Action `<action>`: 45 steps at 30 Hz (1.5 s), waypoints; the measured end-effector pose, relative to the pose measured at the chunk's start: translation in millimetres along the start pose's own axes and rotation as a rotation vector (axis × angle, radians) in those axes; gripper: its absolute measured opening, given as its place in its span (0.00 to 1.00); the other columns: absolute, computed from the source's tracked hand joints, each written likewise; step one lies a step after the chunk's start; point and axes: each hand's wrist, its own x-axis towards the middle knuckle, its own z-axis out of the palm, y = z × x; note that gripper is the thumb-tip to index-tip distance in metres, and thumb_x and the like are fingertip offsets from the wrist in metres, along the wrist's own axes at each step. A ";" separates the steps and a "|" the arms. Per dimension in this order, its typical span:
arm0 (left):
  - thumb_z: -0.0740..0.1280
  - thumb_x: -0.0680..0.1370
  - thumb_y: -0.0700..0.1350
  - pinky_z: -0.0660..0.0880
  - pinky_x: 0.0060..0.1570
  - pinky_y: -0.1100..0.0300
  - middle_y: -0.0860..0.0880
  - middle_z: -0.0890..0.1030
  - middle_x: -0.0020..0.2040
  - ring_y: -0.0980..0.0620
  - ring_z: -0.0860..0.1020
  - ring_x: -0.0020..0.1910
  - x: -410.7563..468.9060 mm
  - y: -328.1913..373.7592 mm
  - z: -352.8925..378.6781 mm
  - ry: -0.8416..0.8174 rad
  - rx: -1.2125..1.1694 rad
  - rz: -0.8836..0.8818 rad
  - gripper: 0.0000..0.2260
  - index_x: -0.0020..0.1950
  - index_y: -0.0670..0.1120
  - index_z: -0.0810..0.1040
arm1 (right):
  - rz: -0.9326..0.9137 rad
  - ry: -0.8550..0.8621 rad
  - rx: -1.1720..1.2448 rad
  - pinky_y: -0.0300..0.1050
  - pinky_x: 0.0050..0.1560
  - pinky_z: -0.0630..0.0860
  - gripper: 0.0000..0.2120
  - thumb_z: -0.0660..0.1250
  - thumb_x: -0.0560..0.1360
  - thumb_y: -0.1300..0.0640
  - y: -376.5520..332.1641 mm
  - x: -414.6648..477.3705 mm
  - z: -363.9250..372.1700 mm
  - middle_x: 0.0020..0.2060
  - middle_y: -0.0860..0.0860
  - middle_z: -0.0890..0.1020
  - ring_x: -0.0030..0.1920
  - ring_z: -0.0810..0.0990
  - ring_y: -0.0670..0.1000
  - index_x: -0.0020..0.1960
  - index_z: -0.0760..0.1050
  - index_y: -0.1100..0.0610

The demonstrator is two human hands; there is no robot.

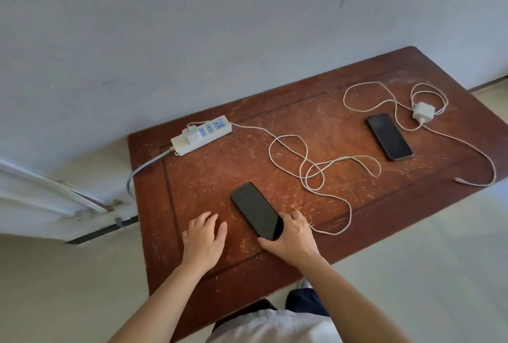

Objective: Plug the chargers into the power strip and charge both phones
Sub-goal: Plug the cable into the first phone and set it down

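Gripping the near phone (256,210) at its lower end, right hand (292,235) fingers clamped, likely mating the cable there; left hand (204,236) spread flat beside that phone; power strip (200,135) well beyond.

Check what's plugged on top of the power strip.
One white charger sits in the power strip at its left end; the blue sockets beside it are empty. Its prongs are hidden.

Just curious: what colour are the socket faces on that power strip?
Light blue, set in the white power strip; the head view shows them.
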 end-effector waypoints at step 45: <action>0.56 0.70 0.77 0.71 0.60 0.28 0.34 0.78 0.65 0.32 0.80 0.60 20.2 146.9 -135.7 -0.033 -2.390 -0.151 0.41 0.70 0.47 0.72 | -0.110 -0.187 1.641 0.39 0.37 0.78 0.12 0.72 0.75 0.47 -77.1 -5.2 -170.3 0.37 0.49 0.83 0.34 0.80 0.45 0.52 0.81 0.54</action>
